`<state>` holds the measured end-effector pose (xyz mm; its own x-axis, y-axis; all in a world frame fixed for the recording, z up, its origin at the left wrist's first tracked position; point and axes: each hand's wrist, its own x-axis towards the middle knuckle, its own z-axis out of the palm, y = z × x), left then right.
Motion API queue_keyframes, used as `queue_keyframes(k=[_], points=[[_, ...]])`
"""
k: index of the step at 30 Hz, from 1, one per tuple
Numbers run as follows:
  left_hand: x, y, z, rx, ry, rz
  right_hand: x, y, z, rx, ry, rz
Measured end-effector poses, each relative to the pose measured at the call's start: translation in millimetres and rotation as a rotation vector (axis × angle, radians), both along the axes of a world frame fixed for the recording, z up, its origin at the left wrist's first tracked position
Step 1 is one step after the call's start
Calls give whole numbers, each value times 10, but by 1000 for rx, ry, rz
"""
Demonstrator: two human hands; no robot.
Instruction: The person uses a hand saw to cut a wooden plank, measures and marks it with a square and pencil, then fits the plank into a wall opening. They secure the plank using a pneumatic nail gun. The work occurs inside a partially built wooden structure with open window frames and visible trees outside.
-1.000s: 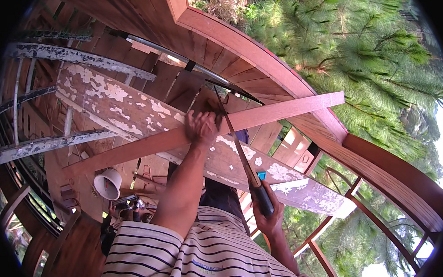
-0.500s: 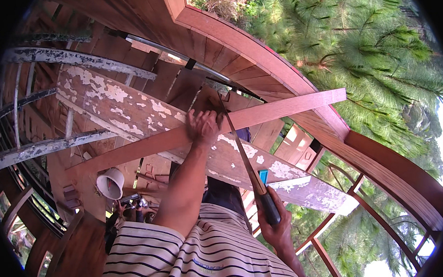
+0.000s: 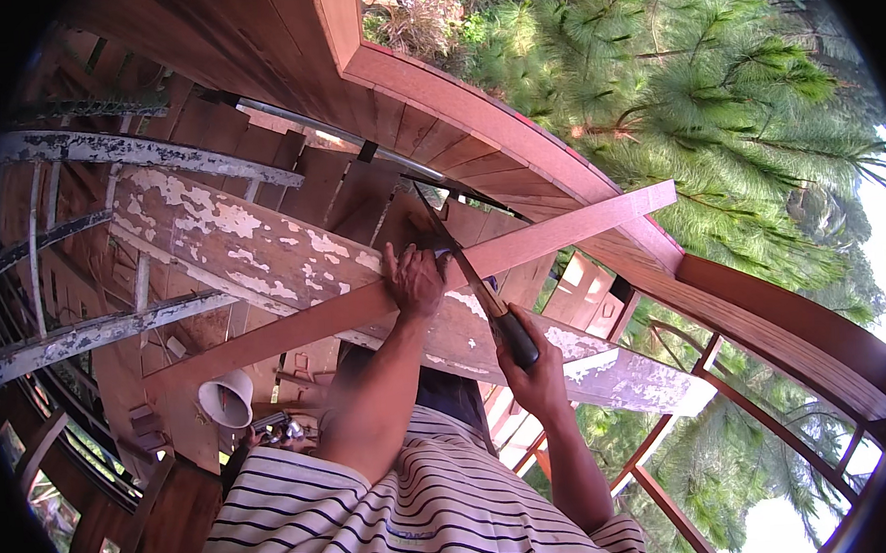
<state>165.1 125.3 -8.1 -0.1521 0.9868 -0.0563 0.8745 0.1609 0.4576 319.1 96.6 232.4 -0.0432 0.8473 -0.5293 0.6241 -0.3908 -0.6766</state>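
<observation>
A reddish-brown wooden board point(image 3: 286, 337) lies slanted across a plank with peeling paint point(image 3: 230, 223). My left hand point(image 3: 418, 281) grips the board near its middle, the fingers curled over its far edge. Just to the right of these fingers, the blade of a handsaw point(image 3: 471, 273) crosses the board. My right hand point(image 3: 536, 367) is closed around the saw's dark handle, on the near side of the board. The blade's tip points away from me, past the board's far edge. How deep the blade sits in the wood I cannot tell.
A white bucket point(image 3: 226, 399) stands below at the left, beside metal tools point(image 3: 277, 426). Paint-chipped metal rails point(image 3: 115, 329) hold up the plank's left side. A wooden ledge point(image 3: 495, 124) curves along the far side, with pine branches point(image 3: 714, 92) beyond it.
My right hand has pushed the saw forward and up to the left, so its handle is now close to the board. My left hand stays on the board. The view has shifted slightly.
</observation>
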Motion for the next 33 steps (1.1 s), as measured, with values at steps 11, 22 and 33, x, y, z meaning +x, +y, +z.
queue_keyframes(k=[11,22,33], points=[[152,143,76,17,28,275,113,-114,-70,-99,97,-46],[213,128,28,13,144,281,420,-591,378,-140,94,24],[237,113,-74,11,119,363,149,-75,-244,23,137,44]])
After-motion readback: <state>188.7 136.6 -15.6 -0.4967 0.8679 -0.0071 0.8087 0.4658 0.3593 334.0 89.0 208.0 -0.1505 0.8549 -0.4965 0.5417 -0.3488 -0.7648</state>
